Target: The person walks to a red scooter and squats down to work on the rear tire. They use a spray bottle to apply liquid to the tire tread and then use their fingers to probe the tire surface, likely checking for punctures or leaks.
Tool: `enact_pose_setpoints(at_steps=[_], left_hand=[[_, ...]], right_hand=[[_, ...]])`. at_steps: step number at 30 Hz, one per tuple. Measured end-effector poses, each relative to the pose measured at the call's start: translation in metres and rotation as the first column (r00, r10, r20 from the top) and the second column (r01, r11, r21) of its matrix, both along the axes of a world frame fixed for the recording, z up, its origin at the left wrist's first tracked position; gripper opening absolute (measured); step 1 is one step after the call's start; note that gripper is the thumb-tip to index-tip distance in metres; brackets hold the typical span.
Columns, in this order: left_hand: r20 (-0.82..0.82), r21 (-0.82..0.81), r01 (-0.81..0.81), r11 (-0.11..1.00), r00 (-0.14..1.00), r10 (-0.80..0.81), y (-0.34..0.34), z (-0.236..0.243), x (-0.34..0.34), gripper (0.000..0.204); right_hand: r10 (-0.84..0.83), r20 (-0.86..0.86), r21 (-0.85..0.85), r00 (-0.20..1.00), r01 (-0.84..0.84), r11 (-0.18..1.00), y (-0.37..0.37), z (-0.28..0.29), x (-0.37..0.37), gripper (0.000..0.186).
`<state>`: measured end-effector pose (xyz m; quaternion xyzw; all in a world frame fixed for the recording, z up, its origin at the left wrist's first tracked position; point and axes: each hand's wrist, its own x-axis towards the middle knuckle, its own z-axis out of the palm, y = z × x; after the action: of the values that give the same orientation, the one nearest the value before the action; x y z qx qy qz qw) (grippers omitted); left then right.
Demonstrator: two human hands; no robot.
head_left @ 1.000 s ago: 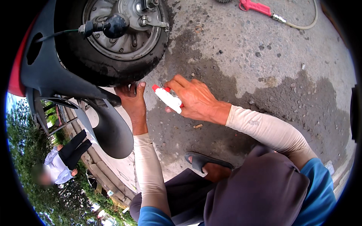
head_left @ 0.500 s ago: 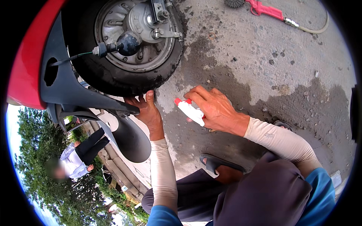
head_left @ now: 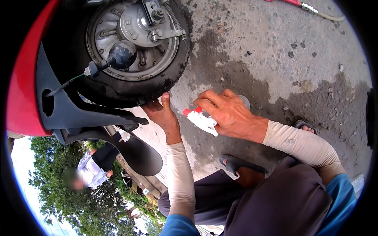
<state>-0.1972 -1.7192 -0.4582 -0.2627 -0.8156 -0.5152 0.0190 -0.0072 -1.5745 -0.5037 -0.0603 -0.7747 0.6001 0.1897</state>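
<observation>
A black rubber tire (head_left: 130, 92) on a metal wheel with a drum hub (head_left: 136, 25) fills the upper left. My left hand (head_left: 161, 117) is at the tire's lower edge, thumb stretched out and apart from the fingers, which touch the tread and are partly hidden. In my right hand (head_left: 232, 114) is a spray bottle with a white and red trigger head (head_left: 202, 122). Its nozzle points toward the tire, a short gap away. Only a bit of its clear body (head_left: 245, 102) shows behind my fingers.
Red and dark grey scooter bodywork (head_left: 27, 90) and a mudguard (head_left: 143, 157) flank the wheel. A black-capped part (head_left: 123, 54) hangs by a wire before the hub. A red-handled hose (head_left: 311, 8) lies on the wet, gritty ground (head_left: 283, 70). Another person (head_left: 94, 171) is at lower left.
The view has shifted, so the wheel appears farther up and left and the hose tool is mostly cut off. My right hand still holds the spray bottle; my left stays at the tire.
</observation>
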Motion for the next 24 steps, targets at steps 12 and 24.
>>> enact_pose_setpoints(at_steps=[12, 24], left_hand=[[0.068, 0.043, -0.007, 0.999, 0.998, 0.004, 0.004, -0.014, 0.003, 0.081], [0.048, -0.027, -0.054, 0.998, 0.997, 0.055, 0.005, -0.005, 0.011, 0.06]], right_hand=[[0.006, -0.008, 0.008, 1.0, -0.006, 1.0, 0.003, 0.002, 0.001, 0.065], [0.0, -0.026, 0.021, 1.0, 0.001, 1.0, 0.004, 0.0, 0.003, 0.067]])
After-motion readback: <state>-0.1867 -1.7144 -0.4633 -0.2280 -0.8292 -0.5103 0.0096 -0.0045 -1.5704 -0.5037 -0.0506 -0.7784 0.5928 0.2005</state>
